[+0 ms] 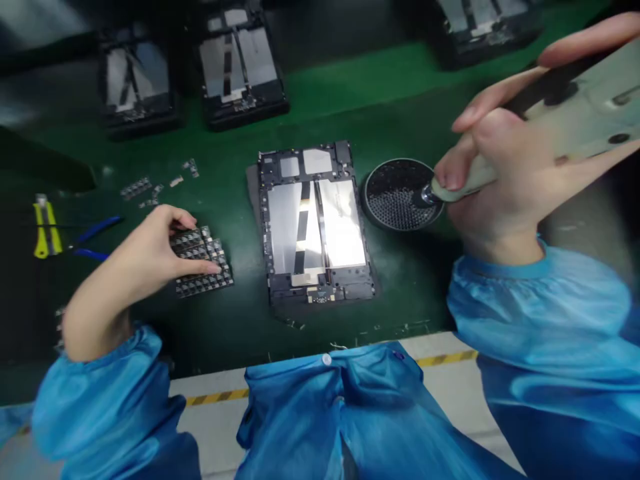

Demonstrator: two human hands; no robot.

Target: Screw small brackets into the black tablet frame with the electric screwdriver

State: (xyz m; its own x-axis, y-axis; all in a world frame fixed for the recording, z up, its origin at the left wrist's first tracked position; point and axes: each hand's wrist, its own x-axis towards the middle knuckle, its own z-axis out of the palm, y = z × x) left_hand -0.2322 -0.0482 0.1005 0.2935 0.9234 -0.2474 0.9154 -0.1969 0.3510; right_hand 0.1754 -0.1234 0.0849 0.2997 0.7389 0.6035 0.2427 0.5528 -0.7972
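Note:
My left hand (167, 247) is on a panel of small circuit boards (210, 281) at the left. Its thumb lies along the boards and the fingers curl over their upper edge. My right hand (500, 173) is wrapped round a pale electric screwdriver (575, 123). The screwdriver's metal tip points down into a round black dish (369, 208), over a plate full of small holes, some of them perhaps holding screws. Between my hands lies an opened tablet (345, 227), with silver battery cells, dark ribbon cables and a small board at its near edge.
More opened tablets stand at the back, two at left (243, 67) (135, 80) and one at right (483, 27). Loose small boards (136, 189) lie beyond my left hand. A yellow cutter (46, 227) and blue-handled tool (97, 230) are far left. The green table's front edge is near my lap.

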